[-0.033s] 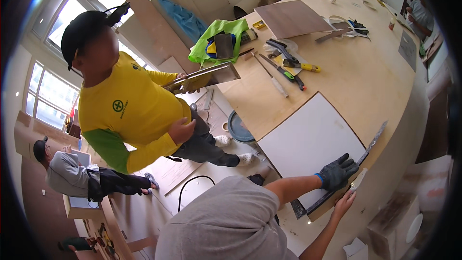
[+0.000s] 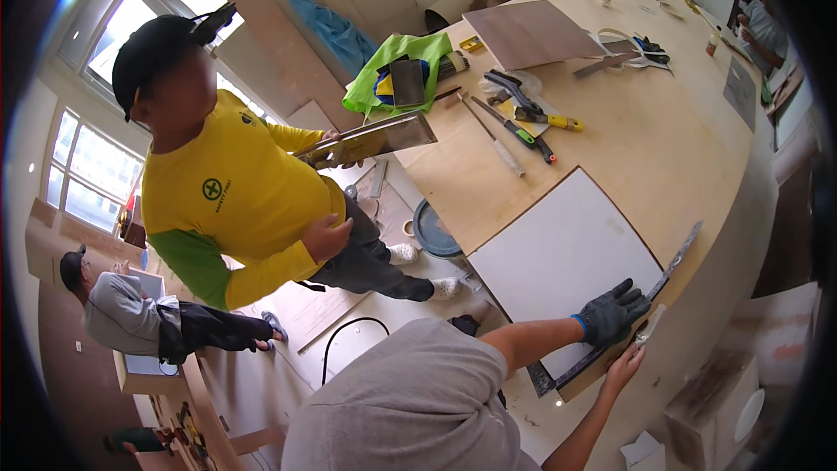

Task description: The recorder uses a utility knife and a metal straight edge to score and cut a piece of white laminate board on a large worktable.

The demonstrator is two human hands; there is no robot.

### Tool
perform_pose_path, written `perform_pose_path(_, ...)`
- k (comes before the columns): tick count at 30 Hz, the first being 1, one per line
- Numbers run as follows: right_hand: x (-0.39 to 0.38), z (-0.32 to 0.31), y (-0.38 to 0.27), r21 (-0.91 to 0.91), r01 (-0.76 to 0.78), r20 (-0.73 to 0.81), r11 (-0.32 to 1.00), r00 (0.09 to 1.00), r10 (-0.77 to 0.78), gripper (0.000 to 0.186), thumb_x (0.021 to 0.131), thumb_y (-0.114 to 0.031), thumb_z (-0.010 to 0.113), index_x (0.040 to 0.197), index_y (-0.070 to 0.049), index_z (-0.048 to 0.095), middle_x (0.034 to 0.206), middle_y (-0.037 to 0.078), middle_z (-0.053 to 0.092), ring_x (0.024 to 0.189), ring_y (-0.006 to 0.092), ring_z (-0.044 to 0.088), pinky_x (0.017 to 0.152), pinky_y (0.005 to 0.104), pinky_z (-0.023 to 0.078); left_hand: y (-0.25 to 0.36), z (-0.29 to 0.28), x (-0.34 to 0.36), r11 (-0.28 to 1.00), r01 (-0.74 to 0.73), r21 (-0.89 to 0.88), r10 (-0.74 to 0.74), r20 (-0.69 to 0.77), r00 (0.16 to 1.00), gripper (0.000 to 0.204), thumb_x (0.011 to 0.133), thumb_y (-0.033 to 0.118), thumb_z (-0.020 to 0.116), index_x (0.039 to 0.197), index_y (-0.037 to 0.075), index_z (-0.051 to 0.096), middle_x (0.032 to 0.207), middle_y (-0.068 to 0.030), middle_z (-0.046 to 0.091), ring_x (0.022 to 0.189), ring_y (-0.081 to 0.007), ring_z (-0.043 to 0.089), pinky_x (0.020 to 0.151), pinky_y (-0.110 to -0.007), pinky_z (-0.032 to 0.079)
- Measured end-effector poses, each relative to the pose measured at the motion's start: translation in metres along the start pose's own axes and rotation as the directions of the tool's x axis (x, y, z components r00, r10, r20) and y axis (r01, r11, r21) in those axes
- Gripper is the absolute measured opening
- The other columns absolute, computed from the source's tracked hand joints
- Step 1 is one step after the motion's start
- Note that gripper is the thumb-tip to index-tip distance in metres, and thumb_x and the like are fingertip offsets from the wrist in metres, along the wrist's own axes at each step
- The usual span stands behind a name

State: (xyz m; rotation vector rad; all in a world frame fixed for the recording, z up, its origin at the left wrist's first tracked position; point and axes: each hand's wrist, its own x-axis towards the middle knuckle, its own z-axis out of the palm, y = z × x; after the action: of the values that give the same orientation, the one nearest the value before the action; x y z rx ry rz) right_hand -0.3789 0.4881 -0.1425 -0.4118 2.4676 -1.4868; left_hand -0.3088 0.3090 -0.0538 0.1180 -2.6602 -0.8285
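My left hand [image 2: 613,311], in a dark grey glove, lies flat with fingers stretched out across a white panel [image 2: 567,249] and the dark, speckled straightedge [image 2: 678,260] along its right side. My bare right hand [image 2: 621,370] is closed around a narrow, pale tool [image 2: 649,328] just beyond that strip, close to the table edge. The tool's exact kind is unclear. Under the panel is the light wooden tabletop [image 2: 645,157].
A green-handled saw [image 2: 516,131], a yellow-handled tool [image 2: 562,122] and a brown board [image 2: 532,33] lie farther up the table, beside a bright green bag [image 2: 366,87]. At left stands a person in yellow [image 2: 235,201], holding a metal-edged piece [image 2: 375,139].
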Motion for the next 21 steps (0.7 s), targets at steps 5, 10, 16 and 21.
perform_pose_path(5, 0.001, 0.015, -0.003, -0.121, 0.023, 0.008, 0.992, 1.0, -0.022, 0.051, 0.104, -0.029, 0.042, 0.137, 0.008, 0.038, 0.137, 0.03, 0.047, 0.129, 0.0396, 0.044, 0.107, 0.0422, 0.032, 0.004, -0.012, -0.001, 0.997, 0.013, -0.076, -0.019, -0.079, 0.997, 0.061, 0.082, 0.024, 0.056, 0.137, 0.002, 0.043, 0.132, -0.0195, 0.052, 0.133, -0.0334, 0.041, 0.12, -0.05, 0.016)
perform_pose_path(10, -0.016, 0.023, -0.026, -0.229, 0.105, -0.06, 0.968, 0.991, -0.122, 0.049, 0.103, -0.03, 0.043, 0.138, 0.003, 0.039, 0.128, 0.032, 0.053, 0.119, 0.0458, 0.052, 0.098, 0.0449, 0.042, 0.006, -0.02, -0.001, 0.994, 0.032, -0.105, -0.035, -0.025, 0.999, 0.061, 0.08, 0.024, 0.059, 0.135, 0.002, 0.044, 0.13, -0.0207, 0.052, 0.132, -0.0341, 0.042, 0.118, -0.051, 0.018)
perform_pose_path(16, -0.025, 0.021, -0.048, -0.263, 0.078, -0.064, 0.962, 0.993, -0.098, 0.046, 0.102, -0.029, 0.044, 0.136, 0.002, 0.043, 0.127, 0.03, 0.055, 0.117, 0.0468, 0.053, 0.096, 0.0463, 0.043, 0.009, -0.018, 0.002, 0.996, 0.051, -0.072, -0.052, -0.023, 0.998, 0.06, 0.086, 0.031, 0.058, 0.136, 0.0, 0.042, 0.131, -0.0219, 0.052, 0.133, -0.0337, 0.041, 0.118, -0.049, 0.019)
perform_pose_path(21, -0.024, 0.028, -0.051, -0.267, 0.083, -0.078, 0.96, 0.991, -0.107, 0.044, 0.102, -0.028, 0.045, 0.135, 0.001, 0.044, 0.124, 0.031, 0.056, 0.114, 0.0473, 0.055, 0.093, 0.047, 0.044, 0.001, -0.018, 0.0, 0.999, 0.034, -0.029, -0.035, -0.003, 0.999, 0.066, 0.082, 0.031, 0.06, 0.137, -0.001, 0.042, 0.133, -0.0212, 0.051, 0.134, -0.0327, 0.039, 0.119, -0.049, 0.017)
